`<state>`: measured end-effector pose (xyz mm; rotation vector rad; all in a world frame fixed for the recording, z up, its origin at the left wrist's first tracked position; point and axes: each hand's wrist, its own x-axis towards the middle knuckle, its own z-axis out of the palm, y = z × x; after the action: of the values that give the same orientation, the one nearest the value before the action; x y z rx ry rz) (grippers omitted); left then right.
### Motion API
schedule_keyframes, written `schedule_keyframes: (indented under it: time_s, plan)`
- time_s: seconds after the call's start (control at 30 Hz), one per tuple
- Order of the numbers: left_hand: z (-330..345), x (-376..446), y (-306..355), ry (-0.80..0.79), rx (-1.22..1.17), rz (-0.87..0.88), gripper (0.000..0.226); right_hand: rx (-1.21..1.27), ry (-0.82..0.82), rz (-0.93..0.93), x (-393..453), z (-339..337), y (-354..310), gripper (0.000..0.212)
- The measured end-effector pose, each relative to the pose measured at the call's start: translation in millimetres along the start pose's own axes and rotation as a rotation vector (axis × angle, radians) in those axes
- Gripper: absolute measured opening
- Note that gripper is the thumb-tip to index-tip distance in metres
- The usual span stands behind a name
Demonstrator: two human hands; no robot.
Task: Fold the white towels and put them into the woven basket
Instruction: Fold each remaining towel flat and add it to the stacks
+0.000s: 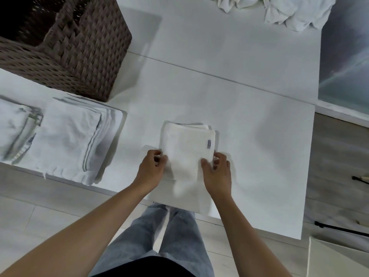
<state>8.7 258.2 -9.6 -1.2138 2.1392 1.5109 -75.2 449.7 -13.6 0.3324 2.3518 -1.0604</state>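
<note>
A folded white towel (186, 145) with a small label on its right edge lies on the white table (249, 136) near the front edge. My left hand (150, 169) pinches its near left edge and my right hand (217, 172) pinches its near right edge. The near part of the towel is blurred between the hands. A brown woven basket (79, 56) stands at the back left, its inside dark. Two stacks of folded white towels (67, 140) lie on the left, in front of the basket. A heap of unfolded white towels (289, 11) sits at the far right.
The table's right edge borders a wooden floor with black rods (339, 227). A light box corner (339, 258) shows at bottom right. A grey-blue panel (347, 56) leans beyond the table on the right. My legs in jeans stand at the front edge.
</note>
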Motion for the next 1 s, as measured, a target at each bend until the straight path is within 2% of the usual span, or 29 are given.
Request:
schedule_keyframes:
  time_s: [0.17, 0.23, 0.33, 0.4, 0.5, 0.67, 0.83, 0.93, 1.0]
  plan:
    - [-4, -5, 3, -0.029, -0.135, -0.121, 0.046, 0.201, -0.024, 0.107, -9, 3, 6, 0.052]
    - [-10, -6, 3, -0.045, -0.148, -0.160, 0.044, 0.299, -0.045, 0.203, -11, 0, 4, 0.050]
    - [-16, -11, 2, -0.085, -0.177, -0.189, 0.040, 0.621, -0.222, 0.419, -12, -4, 5, 0.043]
    - [-20, -18, 3, -0.102, -0.179, -0.169, 0.032, 0.766, -0.337, 0.465, -20, -10, 1, 0.036]
    - [-27, -32, 3, -0.126, -0.189, -0.102, 0.024, 0.680, -0.371, 0.348, -35, -20, -4, 0.027]
    - [-48, -59, 9, -0.112, -0.236, 0.015, 0.019, 0.517, -0.282, 0.102, -64, -31, -34, 0.017]
    - [-77, -79, 16, -0.050, -0.306, 0.056, 0.014, 0.455, -0.233, -0.027, -86, -29, -64, 0.006]
    - [-96, -92, 20, 0.003, -0.413, 0.015, 0.037, 0.421, -0.269, -0.072, -94, -20, -80, 0.009]
    - [-108, -99, 17, 0.053, -0.446, -0.010, 0.044, 0.394, -0.303, -0.110, -94, -14, -91, 0.013]
